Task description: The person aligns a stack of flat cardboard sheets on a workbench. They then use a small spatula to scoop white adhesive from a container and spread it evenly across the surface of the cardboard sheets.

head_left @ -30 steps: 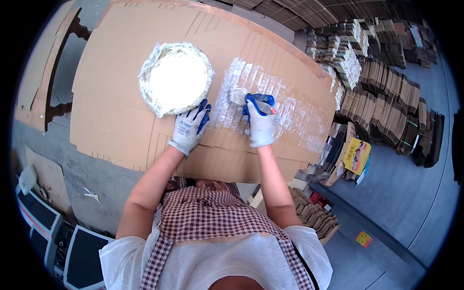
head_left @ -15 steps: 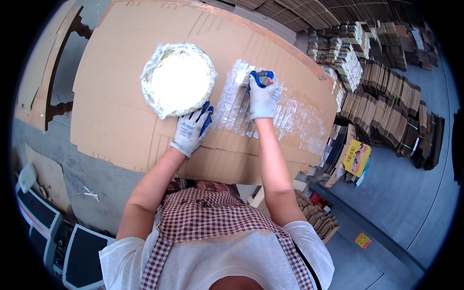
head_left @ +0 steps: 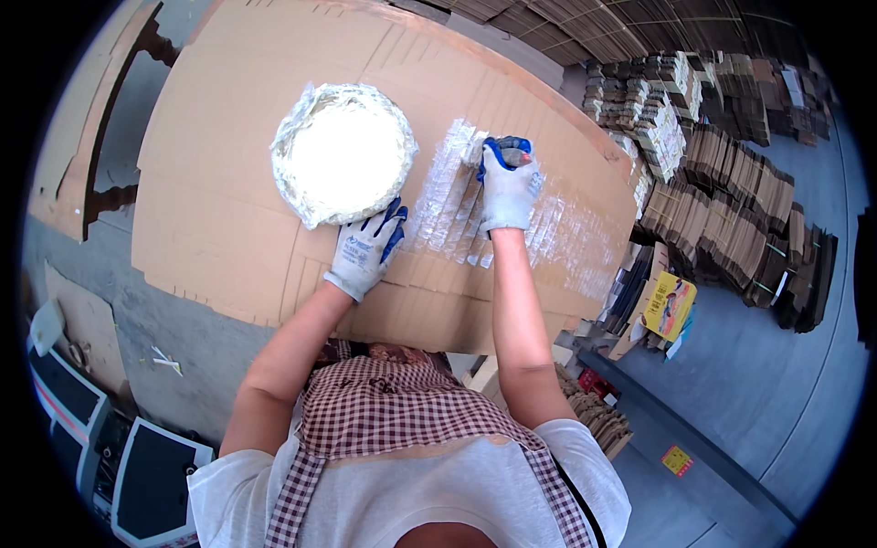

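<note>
On the big cardboard sheet (head_left: 219, 210), the gloved right hand (head_left: 505, 187) is closed around a brush (head_left: 475, 146) over the white glue streaks (head_left: 457, 196), while the left hand (head_left: 367, 248) rests flat and open beside the foil-lined bowl of white paste (head_left: 343, 153).

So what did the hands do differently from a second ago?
The right hand in its white-and-blue glove, closed on a brush-like tool, slid away from the person, up the wet white glue patch on the big brown cardboard sheet. The left gloved hand stayed flat on the cardboard beside the round foil-lined bowl of white paste, which did not move.
</note>
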Available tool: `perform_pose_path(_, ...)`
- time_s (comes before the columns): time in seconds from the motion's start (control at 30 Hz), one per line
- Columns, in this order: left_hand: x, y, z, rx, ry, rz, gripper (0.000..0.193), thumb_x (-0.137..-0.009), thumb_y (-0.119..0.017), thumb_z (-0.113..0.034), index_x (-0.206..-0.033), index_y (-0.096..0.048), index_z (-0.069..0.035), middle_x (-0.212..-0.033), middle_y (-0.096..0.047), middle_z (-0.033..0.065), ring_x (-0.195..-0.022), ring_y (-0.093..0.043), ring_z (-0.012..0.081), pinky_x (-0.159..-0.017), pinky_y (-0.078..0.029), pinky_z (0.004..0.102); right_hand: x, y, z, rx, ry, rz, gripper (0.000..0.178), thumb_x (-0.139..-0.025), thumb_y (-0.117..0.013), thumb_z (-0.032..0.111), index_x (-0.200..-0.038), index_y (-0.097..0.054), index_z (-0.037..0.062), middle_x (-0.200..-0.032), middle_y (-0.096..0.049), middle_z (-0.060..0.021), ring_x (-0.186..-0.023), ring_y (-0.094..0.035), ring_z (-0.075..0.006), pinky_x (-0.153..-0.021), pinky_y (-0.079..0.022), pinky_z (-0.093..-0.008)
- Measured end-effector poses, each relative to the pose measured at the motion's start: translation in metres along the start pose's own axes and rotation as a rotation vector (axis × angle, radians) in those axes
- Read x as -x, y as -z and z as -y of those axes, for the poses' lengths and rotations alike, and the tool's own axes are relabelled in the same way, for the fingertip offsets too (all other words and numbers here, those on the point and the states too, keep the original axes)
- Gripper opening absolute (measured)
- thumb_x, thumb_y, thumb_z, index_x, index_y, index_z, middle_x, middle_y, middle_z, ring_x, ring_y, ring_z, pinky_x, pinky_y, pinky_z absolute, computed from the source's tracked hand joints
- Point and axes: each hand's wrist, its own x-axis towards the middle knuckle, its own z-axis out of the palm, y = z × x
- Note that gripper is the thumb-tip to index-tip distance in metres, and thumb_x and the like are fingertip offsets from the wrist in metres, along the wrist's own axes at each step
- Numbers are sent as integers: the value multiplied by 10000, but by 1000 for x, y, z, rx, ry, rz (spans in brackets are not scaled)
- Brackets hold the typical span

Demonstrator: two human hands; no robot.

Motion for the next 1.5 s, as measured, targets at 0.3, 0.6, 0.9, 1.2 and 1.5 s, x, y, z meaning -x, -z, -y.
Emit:
perform_pose_path(0.3, -1, 2, -3, -30, 4, 10, 406, -957, -590, -225, -1345, -611, -108, -1427, -572, 105, -1256, -560, 292, -1061, -411, 481, -19, 37, -21, -191, -61, 334, 351, -824, -780, 63, -1166, -708, 43, -984, -729, -39, -883, -678, -113, -697, -562, -255)
perform_pose_path(0.6, -1, 2, -1, -39, 2, 15, 404, -958, -587, -229, -1341, -611, -103, -1424, -573, 107, -1249, -564, 292, -1056, -416, 484, -14, -1, 14, -269, -9, -21, 296, -843, -830, 163, -1036, -677, -2, -950, -708, -69, -879, -655, -151, -834, -533, -298)
perform_pose_path(0.9, 0, 1, 0, -28, 13, 18, 417, -958, -584, -227, -1355, -595, -97, -1414, -577, 116, -1235, -571, 301, -1043, -432, 473, -25, -14, -1, 300, 67, -156, 357, -815, -814, 389, -919, -649, 89, -886, -698, -105, -822, -687, -309, -755, -524, -408)
perform_pose_path(1.2, -1, 2, -1, -12, -1, 11, 388, -960, -579, -211, -1325, -616, -85, -1369, -606, 122, -1204, -591, 306, -1031, -439, 477, -38, -11, -2, 407, 138, -142, 386, -804, -799, 393, -992, -650, 92, -1024, -689, -131, -907, -689, -340, -800, -526, -434)
perform_pose_path(1.5, -1, 0, -2, 12, 14, 20, 381, -963, -580, -213, -1322, -619, -90, -1395, -591, 120, -1238, -570, 307, -1046, -425, 480, -42, 0, -4, 322, 63, -109, 366, -835, -763, 415, -983, -646, 102, -1035, -682, -138, -898, -689, -336, -784, -528, -444)
